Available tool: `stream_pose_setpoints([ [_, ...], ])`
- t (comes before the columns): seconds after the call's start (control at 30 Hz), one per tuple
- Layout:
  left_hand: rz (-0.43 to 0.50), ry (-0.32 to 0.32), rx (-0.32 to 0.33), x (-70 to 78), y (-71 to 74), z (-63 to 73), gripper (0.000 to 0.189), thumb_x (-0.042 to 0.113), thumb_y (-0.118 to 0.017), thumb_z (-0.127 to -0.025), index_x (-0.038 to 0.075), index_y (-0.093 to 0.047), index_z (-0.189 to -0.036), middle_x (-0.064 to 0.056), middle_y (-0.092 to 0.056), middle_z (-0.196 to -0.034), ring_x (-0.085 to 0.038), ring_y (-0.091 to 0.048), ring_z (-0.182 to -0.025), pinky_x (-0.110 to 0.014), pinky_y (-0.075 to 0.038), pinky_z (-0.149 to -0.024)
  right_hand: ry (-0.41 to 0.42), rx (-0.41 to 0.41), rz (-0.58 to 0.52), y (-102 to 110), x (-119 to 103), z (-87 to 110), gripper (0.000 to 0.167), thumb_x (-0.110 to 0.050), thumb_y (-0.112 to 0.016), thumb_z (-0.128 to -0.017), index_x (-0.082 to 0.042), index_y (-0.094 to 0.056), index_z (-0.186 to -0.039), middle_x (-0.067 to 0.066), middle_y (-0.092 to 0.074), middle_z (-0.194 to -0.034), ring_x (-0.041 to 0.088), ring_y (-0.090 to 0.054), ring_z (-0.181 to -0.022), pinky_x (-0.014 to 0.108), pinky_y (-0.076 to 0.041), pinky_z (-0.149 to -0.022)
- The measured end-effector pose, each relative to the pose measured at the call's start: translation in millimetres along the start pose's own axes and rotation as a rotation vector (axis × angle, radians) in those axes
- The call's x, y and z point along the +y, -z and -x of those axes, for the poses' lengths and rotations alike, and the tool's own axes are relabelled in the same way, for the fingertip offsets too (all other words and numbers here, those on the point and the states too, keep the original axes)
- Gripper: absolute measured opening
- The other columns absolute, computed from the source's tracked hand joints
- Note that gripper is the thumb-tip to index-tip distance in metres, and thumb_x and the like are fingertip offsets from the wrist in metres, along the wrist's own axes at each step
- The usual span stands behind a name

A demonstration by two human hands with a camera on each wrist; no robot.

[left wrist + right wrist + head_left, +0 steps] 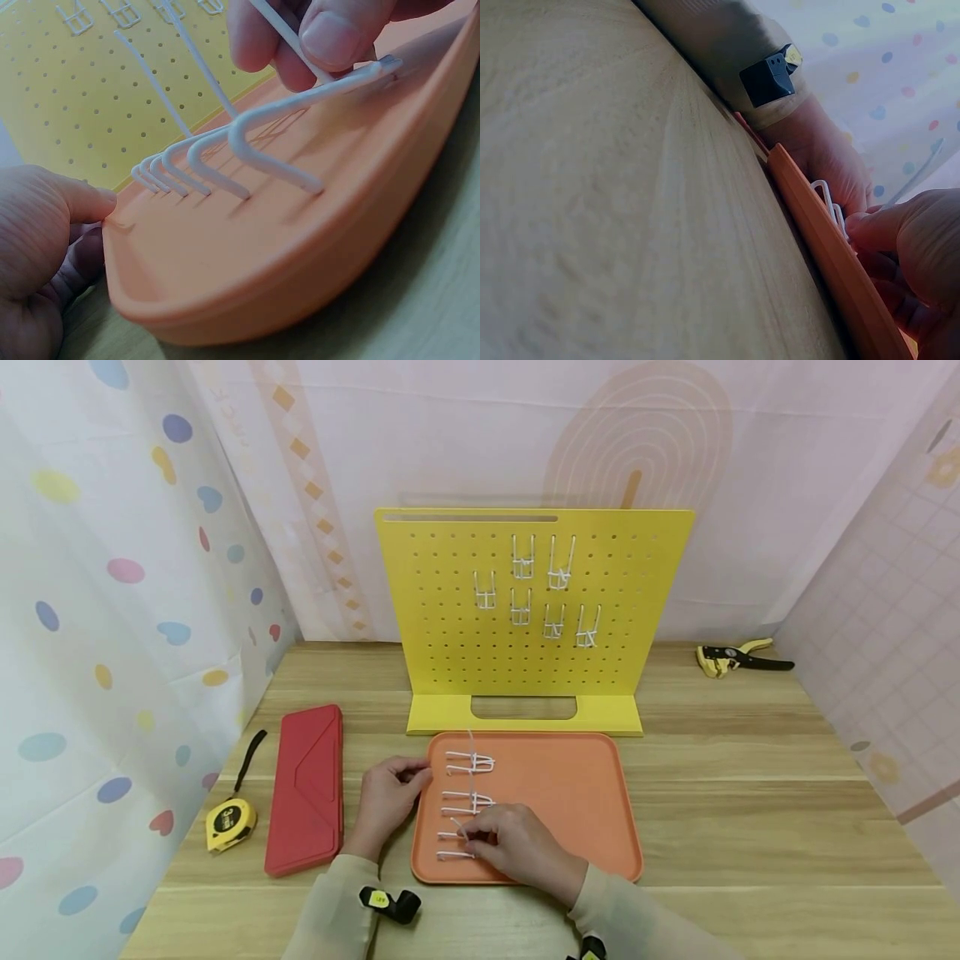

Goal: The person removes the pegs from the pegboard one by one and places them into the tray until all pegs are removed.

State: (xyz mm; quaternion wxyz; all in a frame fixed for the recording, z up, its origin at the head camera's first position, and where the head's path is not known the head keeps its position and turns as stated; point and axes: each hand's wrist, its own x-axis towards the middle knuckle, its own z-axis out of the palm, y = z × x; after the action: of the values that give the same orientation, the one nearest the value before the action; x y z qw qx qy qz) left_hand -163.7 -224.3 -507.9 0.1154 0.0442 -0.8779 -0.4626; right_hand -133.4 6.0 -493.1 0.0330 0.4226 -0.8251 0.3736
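Observation:
Along the left part of an orange tray [555, 810] lie several white wire pegboard hooks, in pairs of prongs. Thin white cable ties stand up from the back hook [487, 763] and the middle hook [456, 795]. At the front hook [274, 166], my right hand [517, 847] pinches another cable tie [279, 28] between thumb and fingers, its fingertips close over the crossbar end. My left hand [390, 797] grips the tray's left rim, thumb on top in the left wrist view. In the right wrist view, my right hand partly hides the hooks.
Behind the tray stands a yellow pegboard [450, 652] with several white hooks [523, 567] hung on it. A red case [303, 793] and a yellow tape measure [230, 823] lie left. Yellow-and-black pliers [738, 657] rest at the back right.

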Motion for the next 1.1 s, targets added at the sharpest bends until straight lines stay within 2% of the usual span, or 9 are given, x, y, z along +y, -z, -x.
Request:
stream_pose_setpoints([
  [0.2,0.003,0.006,-0.002,-0.1,0.6,0.3,0.015,0.014,-0.075,-0.084,0.009,-0.077,-0.098,-0.002,-0.070,-0.084,-0.013,-0.060,-0.074,-0.023,-0.048,-0.063,0.024,0.014,0.011,-1.1,-0.2,-0.8,0.008,-0.016,-0.077,-0.083,-0.017,-0.077,-0.090,-0.010,-0.071,-0.087,-0.001,-0.060,-0.080,0.014,-0.046,-0.070],
  [0.43,0.001,0.003,0.002,1.0,1.9,1.1,0.015,0.014,-0.075,-0.084,0.009,-0.077,-0.098,-0.002,-0.070,-0.084,-0.013,-0.060,-0.073,-0.023,-0.048,-0.063,0.037,0.022,0.022,-2.4,-0.2,-1.5,0.005,-0.016,-0.077,-0.082,-0.017,-0.076,-0.087,-0.012,-0.070,-0.083,-0.002,-0.056,-0.073,0.009,-0.040,-0.065],
  [0.6,0.013,-0.008,0.004,2.1,2.1,1.1,0.014,0.013,-0.075,-0.084,0.008,-0.077,-0.097,-0.003,-0.070,-0.084,-0.014,-0.060,-0.073,-0.024,-0.048,-0.062,-0.010,0.003,-0.046,3.4,-0.3,-0.7,0.012,-0.017,-0.076,-0.083,-0.016,-0.077,-0.095,-0.012,-0.069,-0.085,-0.005,-0.055,-0.069,0.009,-0.042,-0.062],
  [0.8,0.022,0.005,-0.006,1.0,0.3,0.4,0.015,0.013,-0.075,-0.084,0.009,-0.076,-0.098,-0.003,-0.070,-0.085,-0.014,-0.060,-0.074,-0.024,-0.048,-0.063,-0.115,0.003,-0.116,28.0,1.4,0.1,0.017,-0.017,-0.073,-0.086,-0.014,-0.076,-0.103,-0.007,-0.070,-0.090,-0.003,-0.059,-0.076,0.018,-0.049,-0.065],
  [1.1,0.029,-0.006,0.009,1.6,0.1,0.7,0.013,0.012,-0.075,-0.084,0.008,-0.077,-0.096,-0.002,-0.070,-0.083,-0.013,-0.060,-0.072,-0.023,-0.048,-0.062,-0.218,0.183,-0.091,70.1,17.5,0.1,0.014,-0.016,-0.073,-0.087,-0.013,-0.076,-0.100,-0.010,-0.071,-0.092,0.003,-0.059,-0.070,0.023,-0.050,-0.061],
])
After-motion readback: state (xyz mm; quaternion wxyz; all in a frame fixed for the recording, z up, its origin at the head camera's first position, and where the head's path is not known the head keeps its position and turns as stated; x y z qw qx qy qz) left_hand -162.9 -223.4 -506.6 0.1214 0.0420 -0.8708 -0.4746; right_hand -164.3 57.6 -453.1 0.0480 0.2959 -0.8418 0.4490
